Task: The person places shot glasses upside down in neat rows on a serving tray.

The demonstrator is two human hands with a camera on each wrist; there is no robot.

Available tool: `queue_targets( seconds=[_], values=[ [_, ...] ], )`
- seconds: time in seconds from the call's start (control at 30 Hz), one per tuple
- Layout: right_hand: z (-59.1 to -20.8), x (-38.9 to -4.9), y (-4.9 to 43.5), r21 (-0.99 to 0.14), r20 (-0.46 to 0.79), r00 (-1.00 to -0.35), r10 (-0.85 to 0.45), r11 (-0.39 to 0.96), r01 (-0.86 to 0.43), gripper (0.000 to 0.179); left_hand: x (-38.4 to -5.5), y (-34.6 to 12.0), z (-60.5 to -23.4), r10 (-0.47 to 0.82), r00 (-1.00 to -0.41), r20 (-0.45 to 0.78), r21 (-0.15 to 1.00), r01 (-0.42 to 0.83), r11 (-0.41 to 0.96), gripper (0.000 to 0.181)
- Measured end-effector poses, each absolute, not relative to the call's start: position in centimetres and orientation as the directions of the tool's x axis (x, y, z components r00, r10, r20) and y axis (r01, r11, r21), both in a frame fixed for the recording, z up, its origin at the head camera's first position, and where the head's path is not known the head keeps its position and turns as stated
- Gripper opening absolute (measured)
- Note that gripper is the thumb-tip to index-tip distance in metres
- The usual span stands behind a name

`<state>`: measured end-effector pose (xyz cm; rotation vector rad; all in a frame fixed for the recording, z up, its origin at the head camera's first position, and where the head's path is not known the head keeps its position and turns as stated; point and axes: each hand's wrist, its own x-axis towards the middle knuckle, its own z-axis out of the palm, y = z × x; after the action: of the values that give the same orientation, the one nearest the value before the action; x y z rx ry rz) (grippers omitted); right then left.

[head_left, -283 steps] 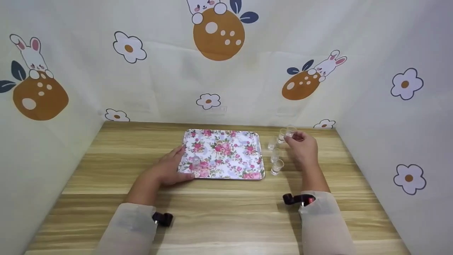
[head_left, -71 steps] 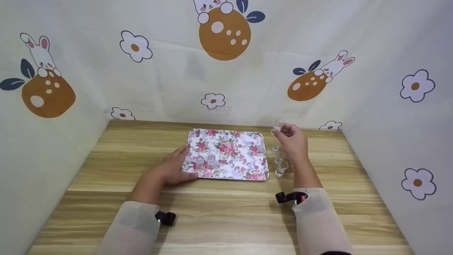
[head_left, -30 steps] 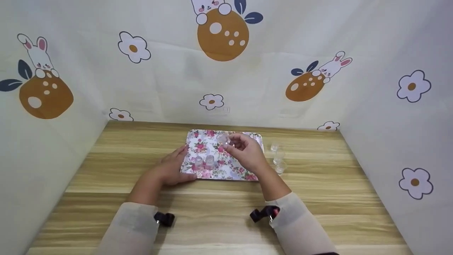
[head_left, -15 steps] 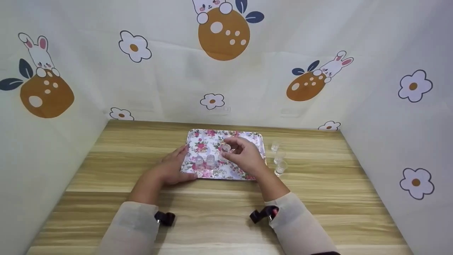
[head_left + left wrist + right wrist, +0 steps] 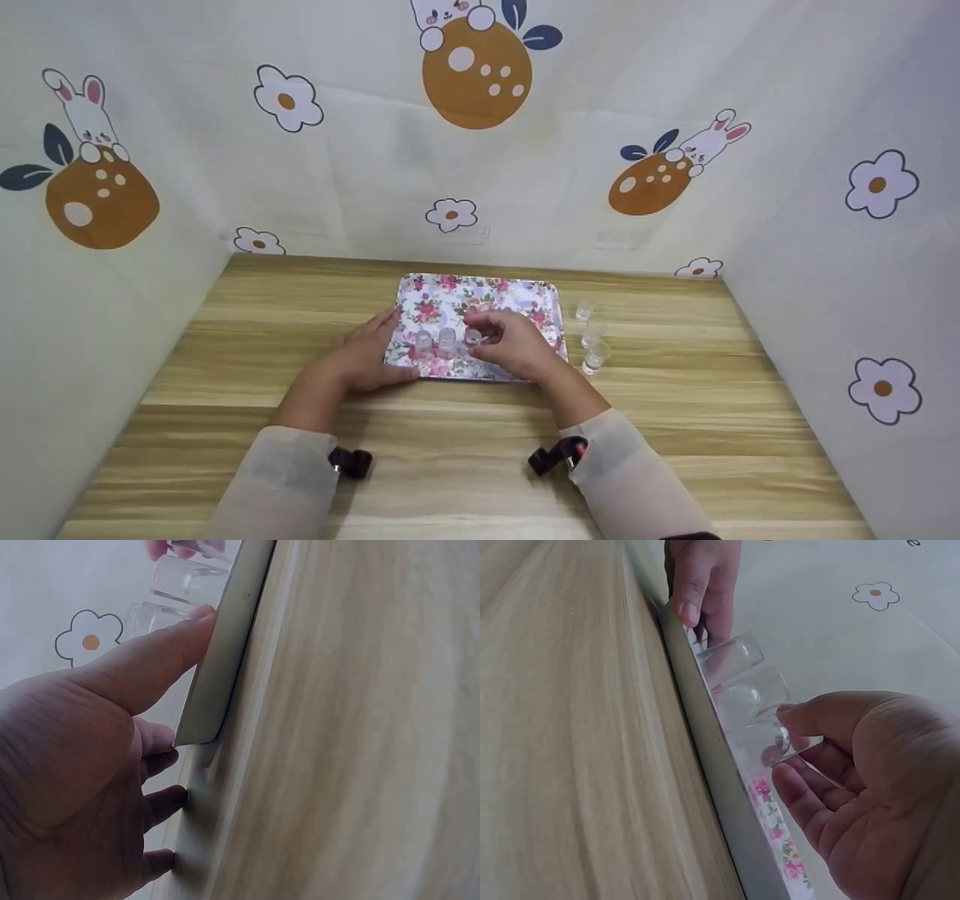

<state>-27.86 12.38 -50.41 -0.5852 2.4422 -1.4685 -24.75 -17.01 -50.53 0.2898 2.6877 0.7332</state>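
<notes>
A white tray with pink flowers (image 5: 517, 289) lies on the wooden table. My left hand (image 5: 360, 356) rests at its near left corner, thumb against the front rim and fingers nearly straight along the left side. Over the tray's near half, my right hand (image 5: 517, 349) pinches a small clear shot glass (image 5: 761, 741) between thumb and fingers. That glass is base up, its lower end close over the tray surface. Two more upside-down shot glasses, one at the left (image 5: 423, 345) and one in the middle (image 5: 447, 343), stand in a row beside it.
To the right of the tray, three clear shot glasses stand on the table (image 5: 450, 465): a far one (image 5: 584, 311), a middle one (image 5: 593, 334) and a near one (image 5: 596, 358). Patterned cloth walls (image 5: 360, 180) close off the back and sides.
One glass stood on the tray at first, then two. My right hand took a third from the far right, carried it left over the tray and lowered it toward the near row. My left hand stayed.
</notes>
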Motion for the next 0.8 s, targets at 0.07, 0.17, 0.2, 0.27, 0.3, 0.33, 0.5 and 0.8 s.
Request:
queue_targets(
  seconds=[0.07,0.17,0.2,0.27,0.3,0.33,0.5,0.8],
  values=[
    [-50.5,-27.9,12.4,-0.882,0.005,-0.893,-0.450,0.418,-0.216,0.051,-24.7,-17.0,-50.5,0.283,-0.922,-0.266,0.522,0.109,0.846,0.121],
    [-50.6,-27.9,12.5,-0.882,0.010,-0.891,-0.454,0.416,-0.222,0.052,-24.7,-16.9,-50.5,0.286,-0.923,-0.259,0.530,0.112,0.840,0.120],
    [-50.7,-27.8,12.5,-0.883,0.014,-0.889,-0.458,0.411,-0.226,0.053,-24.7,-16.9,-50.4,0.285,-0.924,-0.256,0.534,0.111,0.838,0.120],
    [-50.6,-27.8,12.7,-0.884,0.023,-0.886,-0.462,0.405,-0.234,0.053,-24.7,-16.9,-50.4,0.284,-0.925,-0.252,0.541,0.109,0.834,0.120],
    [-50.5,-27.7,12.9,-0.885,0.030,-0.886,-0.462,0.400,-0.238,0.052,-24.7,-16.9,-50.4,0.285,-0.925,-0.250,0.542,0.110,0.833,0.120],
    [-50.3,-27.6,13.0,-0.887,0.037,-0.886,-0.462,0.393,-0.242,0.052,-24.7,-16.9,-50.4,0.284,-0.926,-0.250,0.541,0.110,0.834,0.120],
    [-49.4,-27.0,14.3,-0.905,0.082,-0.905,-0.417,0.349,-0.243,0.049,-24.7,-16.9,-50.4,0.279,-0.926,-0.254,0.539,0.104,0.836,0.120],
    [-48.4,-25.7,17.8,-0.922,0.090,-0.950,-0.298,0.336,-0.193,0.045,-24.7,-16.9,-50.6,0.277,-0.926,-0.256,0.543,0.099,0.834,0.121]
  ],
)
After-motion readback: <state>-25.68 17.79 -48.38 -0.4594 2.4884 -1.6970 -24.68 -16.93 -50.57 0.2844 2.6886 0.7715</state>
